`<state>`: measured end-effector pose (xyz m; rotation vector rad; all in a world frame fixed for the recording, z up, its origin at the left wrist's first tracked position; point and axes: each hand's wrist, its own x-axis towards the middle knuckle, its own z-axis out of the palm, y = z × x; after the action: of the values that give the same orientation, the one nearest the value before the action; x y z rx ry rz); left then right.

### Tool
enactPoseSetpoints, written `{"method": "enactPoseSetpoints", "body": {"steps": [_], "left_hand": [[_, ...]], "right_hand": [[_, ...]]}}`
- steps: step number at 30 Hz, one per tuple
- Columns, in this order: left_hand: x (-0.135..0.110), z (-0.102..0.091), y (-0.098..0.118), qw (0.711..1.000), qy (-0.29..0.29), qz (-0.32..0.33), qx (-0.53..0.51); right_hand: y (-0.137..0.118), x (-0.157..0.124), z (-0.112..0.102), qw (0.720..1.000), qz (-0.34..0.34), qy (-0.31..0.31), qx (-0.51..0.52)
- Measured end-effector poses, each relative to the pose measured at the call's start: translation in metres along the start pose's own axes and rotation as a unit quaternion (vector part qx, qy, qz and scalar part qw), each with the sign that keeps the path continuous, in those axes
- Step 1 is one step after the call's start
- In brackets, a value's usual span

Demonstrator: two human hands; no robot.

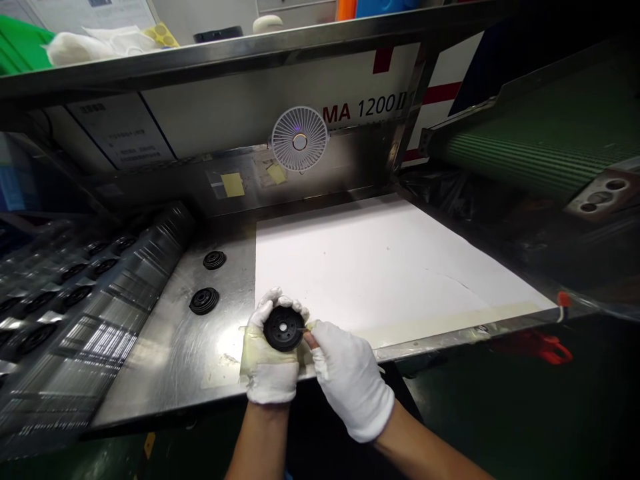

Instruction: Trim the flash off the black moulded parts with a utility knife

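Stainless steel bench (pixel 165 360) before us; our gloved left hand (pixel 273 353) cradles a black ribbed disc (pixel 284 328), our right hand (pixel 350 380) pinches its edge; two more discs (pixel 204 301) lie beside; others fill a clear blister tray (pixel 150 293).

light: bright, from above | glare: steel worktop (pixel 167 353) | edges: dark, warped | blur: plastic wrap (pixel 107 327)
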<state>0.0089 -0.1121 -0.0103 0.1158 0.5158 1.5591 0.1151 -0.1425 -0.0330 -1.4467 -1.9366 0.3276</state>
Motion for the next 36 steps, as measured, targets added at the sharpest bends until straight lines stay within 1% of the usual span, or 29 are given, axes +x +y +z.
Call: {"method": "enactPoseSetpoints", "body": {"steps": [4,7,8,10,12,15,17,20,24,29,33,36], "left_hand": [[0.008,-0.002,-0.004,0.999,0.003,0.005,-0.037],[0.007,-0.004,-0.001,0.999,0.013,0.032,-0.012],[0.005,-0.004,0.001,0.999,0.018,0.025,0.008],[0.0,-0.004,0.004,0.999,0.019,-0.009,0.047],[-0.003,-0.004,0.005,0.998,0.01,-0.031,0.056],[0.0,-0.003,0.003,0.999,0.015,-0.014,0.026],[0.004,-0.004,-0.001,1.0,0.027,-0.012,0.002],[0.008,-0.007,-0.005,0.999,0.02,-0.005,-0.025],[0.009,-0.01,-0.003,0.999,0.013,-0.003,-0.031],[0.008,-0.007,0.0,0.999,0.022,0.003,-0.044],[0.006,-0.005,-0.001,0.999,0.008,-0.002,-0.045],[0.007,-0.006,-0.003,0.999,0.001,-0.001,-0.042]], "right_hand": [[-0.006,-0.003,0.005,1.0,-0.011,-0.003,-0.011],[-0.008,-0.005,0.008,0.999,-0.017,-0.025,-0.015],[-0.007,-0.005,0.008,0.999,-0.02,-0.033,-0.014],[-0.005,-0.004,0.007,0.999,-0.023,-0.037,-0.002],[-0.002,-0.004,0.006,1.0,-0.016,-0.024,0.003],[0.001,-0.003,0.005,1.0,-0.001,-0.007,-0.012],[0.001,-0.004,0.005,1.0,0.004,-0.01,-0.019],[0.001,-0.004,0.006,1.0,0.01,-0.014,-0.02],[-0.002,-0.006,0.006,1.0,0.018,-0.023,0.001],[-0.006,-0.011,0.007,0.999,0.0,-0.043,0.023],[-0.003,-0.006,0.004,1.0,0.02,-0.024,0.001],[-0.001,-0.003,0.004,1.0,0.014,-0.004,-0.018]]}}
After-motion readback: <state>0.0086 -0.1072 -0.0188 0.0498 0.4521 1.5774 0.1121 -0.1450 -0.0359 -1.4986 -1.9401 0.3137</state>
